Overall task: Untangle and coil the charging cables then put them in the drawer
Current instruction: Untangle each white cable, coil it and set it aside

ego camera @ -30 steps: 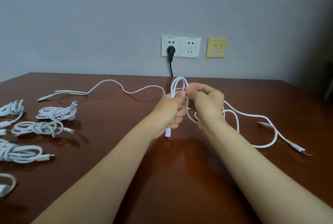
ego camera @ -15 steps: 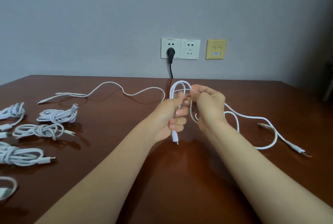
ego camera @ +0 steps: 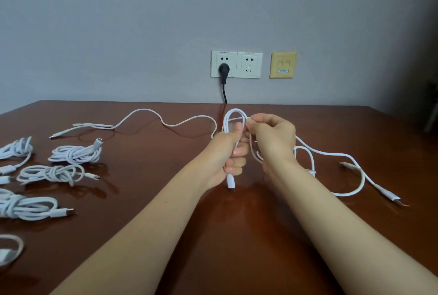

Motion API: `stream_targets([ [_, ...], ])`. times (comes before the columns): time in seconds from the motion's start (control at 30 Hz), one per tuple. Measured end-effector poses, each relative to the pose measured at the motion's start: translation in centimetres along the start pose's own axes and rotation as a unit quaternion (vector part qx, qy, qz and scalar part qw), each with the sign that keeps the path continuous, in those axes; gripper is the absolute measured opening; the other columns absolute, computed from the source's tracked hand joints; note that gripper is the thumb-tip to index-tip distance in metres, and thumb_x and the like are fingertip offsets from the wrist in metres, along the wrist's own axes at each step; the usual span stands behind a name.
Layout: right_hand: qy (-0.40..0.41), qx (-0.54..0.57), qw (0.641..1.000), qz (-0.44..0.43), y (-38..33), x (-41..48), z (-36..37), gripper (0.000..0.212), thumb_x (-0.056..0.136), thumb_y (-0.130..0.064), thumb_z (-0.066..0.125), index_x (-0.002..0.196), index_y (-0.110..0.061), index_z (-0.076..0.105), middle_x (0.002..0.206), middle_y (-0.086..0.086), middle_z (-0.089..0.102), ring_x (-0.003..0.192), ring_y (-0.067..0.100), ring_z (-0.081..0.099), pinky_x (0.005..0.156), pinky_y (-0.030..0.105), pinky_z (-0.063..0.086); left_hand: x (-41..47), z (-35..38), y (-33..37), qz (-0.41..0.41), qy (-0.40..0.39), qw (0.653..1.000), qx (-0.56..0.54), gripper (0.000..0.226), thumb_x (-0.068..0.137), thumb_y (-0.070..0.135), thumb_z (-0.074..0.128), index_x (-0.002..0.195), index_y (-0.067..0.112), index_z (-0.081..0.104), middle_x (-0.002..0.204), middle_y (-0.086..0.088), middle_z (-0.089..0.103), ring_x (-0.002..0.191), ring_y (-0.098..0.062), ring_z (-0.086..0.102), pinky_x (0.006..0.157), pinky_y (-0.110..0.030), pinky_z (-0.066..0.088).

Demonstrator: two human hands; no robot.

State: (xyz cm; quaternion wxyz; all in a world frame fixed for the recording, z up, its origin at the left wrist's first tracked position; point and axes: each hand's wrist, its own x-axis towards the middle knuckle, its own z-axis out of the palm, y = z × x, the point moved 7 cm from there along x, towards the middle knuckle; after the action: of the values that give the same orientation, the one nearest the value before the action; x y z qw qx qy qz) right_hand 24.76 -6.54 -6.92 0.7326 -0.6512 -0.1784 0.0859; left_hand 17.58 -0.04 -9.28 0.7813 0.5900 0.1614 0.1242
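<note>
My left hand grips a white charging cable above the middle of the brown table. A short loop stands up from its fist and a plug end hangs below it. My right hand pinches the same cable at the loop's top right. The rest of that cable trails right across the table to a plug. Another loose white cable lies stretched at the back left. No drawer is in view.
Several coiled white cables lie in a group at the table's left side. A second connector lies at the right. On the wall behind are a double socket with a black plug and a yellow data plate.
Both hands have stayed together at the table's middle. The left fist's fingers have shifted on the cable and the hanging plug has dropped slightly lower. The loop stands about the same.
</note>
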Motion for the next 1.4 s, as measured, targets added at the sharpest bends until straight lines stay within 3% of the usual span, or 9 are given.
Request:
stream_targets([
  [0.13, 0.001, -0.029, 0.999, 0.017, 0.6, 0.4, 0.2, 0.012, 0.080, -0.012, 0.066, 0.072, -0.014, 0.057, 0.079, 0.007, 0.065, 0.072, 0.022, 0.062, 0.073, 0.034, 0.051, 0.1, -0.1, 0.6, 0.041, 0.033, 0.997, 0.052, 0.029, 0.103, 0.034, 0.027, 0.111, 0.021, 0.052, 0.039, 0.008, 0.028, 0.029, -0.003, 0.018, 0.031, -0.013, 0.014],
  [0.3, -0.054, -0.047, 0.996, 0.050, 0.6, 0.3, 0.6, 0.008, 0.077, -0.009, 0.059, 0.080, -0.007, 0.066, 0.073, 0.010, 0.062, 0.068, 0.027, 0.058, 0.060, 0.029, 0.045, 0.3, -0.1, 1.4, 0.094, 0.066, 0.972, 0.205, 0.028, 0.102, 0.034, 0.027, 0.086, 0.026, 0.048, 0.032, 0.009, 0.031, 0.026, -0.005, 0.019, 0.033, -0.010, 0.015],
  [0.43, -0.131, -0.021, 0.989, 0.065, 0.3, 0.1, 1.3, 0.017, 0.083, 0.000, 0.052, 0.076, -0.013, 0.061, 0.064, 0.001, 0.056, 0.053, 0.014, 0.051, 0.043, 0.014, 0.040, 0.3, -0.7, 1.7, 0.096, 0.067, 0.961, 0.251, 0.026, 0.103, 0.030, 0.027, 0.112, 0.018, 0.048, 0.032, 0.011, 0.033, 0.027, -0.004, 0.021, 0.034, -0.009, 0.016],
  [0.67, -0.188, -0.122, 0.974, -0.024, 0.3, 0.6, 3.1, 0.022, 0.094, -0.009, 0.039, 0.079, -0.018, 0.051, 0.079, 0.004, 0.058, 0.062, 0.023, 0.060, 0.050, 0.024, 0.047, 0.4, -2.5, 2.5, 0.096, 0.118, 0.968, 0.201, 0.031, 0.103, 0.026, 0.027, 0.075, 0.019, 0.040, 0.041, 0.004, 0.034, 0.027, -0.005, 0.019, 0.034, -0.009, 0.015],
  [0.83, -0.306, -0.301, 0.903, -0.036, 2.5, -0.9, 4.6, 0.012, 0.086, -0.008, 0.050, 0.089, -0.019, 0.048, 0.082, 0.006, 0.067, 0.055, 0.015, 0.064, 0.066, 0.029, 0.054, 0.2, -4.2, 2.9, 0.102, 0.201, 0.888, 0.401, 0.033, 0.101, 0.029, 0.032, 0.069, 0.025, 0.041, 0.058, 0.001, 0.043, 0.043, -0.011, 0.038, 0.044, -0.023, 0.031],
  [0.97, -0.294, -0.291, 0.909, -0.057, 2.1, -0.5, 4.6, 0.015, 0.088, -0.010, 0.048, 0.101, -0.017, 0.051, 0.090, 0.005, 0.063, 0.067, 0.016, 0.060, 0.064, 0.024, 0.046, 0.2, -3.0, 2.7, 0.086, 0.103, 0.974, 0.184, 0.030, 0.102, 0.020, 0.026, 0.075, 0.018, 0.039, 0.036, 0.007, 0.031, 0.026, -0.005, 0.020, 0.034, -0.010, 0.015],
  [1.1, -0.343, -0.199, 0.918, -0.003, 2.2, -1.1, 5.1, 0.020, 0.097, -0.014, 0.040, 0.093, -0.011, 0.059, 0.080, 0.008, 0.067, 0.055, 0.015, 0.060, 0.051, 0.021, 0.046, -0.3, -2.5, 3.3, 0.078, 0.042, 0.994, 0.057, 0.032, 0.103, 0.025, 0.025, 0.074, 0.018, 0.038, 0.035, 0.009, 0.025, 0.026, -0.002, 0.016, 0.033, -0.011, 0.010],
  [1.23, -0.388, -0.228, 0.893, 0.024, 2.3, -2.0, 5.2, 0.023, 0.096, -0.015, 0.038, 0.087, -0.008, 0.059, 0.052, 0.002, 0.055, 0.036, 0.014, 0.047, 0.045, 0.023, 0.040, -0.4, -3.2, 3.3, 0.055, 0.086, 0.982, 0.157, 0.030, 0.101, 0.017, 0.026, 0.075, 0.018, 0.040, 0.034, 0.009, 0.028, 0.025, -0.004, 0.019, 0.032, -0.008, 0.015],
  [1.4, -0.354, -0.359, 0.863, -0.027, 1.7, -2.2, 4.4, 0.013, 0.091, -0.016, 0.050, 0.081, -0.011, 0.057, 0.054, 0.001, 0.043, 0.041, 0.014, 0.036, 0.039, 0.018, 0.031, -0.4, -4.1, 2.9, 0.001, 0.145, 0.939, 0.311, 0.029, 0.096, 0.014, 0.029, 0.073, 0.019, 0.046, 0.048, -0.001, 0.036, 0.038, -0.012, 0.026, 0.035, -0.011, 0.021],
])
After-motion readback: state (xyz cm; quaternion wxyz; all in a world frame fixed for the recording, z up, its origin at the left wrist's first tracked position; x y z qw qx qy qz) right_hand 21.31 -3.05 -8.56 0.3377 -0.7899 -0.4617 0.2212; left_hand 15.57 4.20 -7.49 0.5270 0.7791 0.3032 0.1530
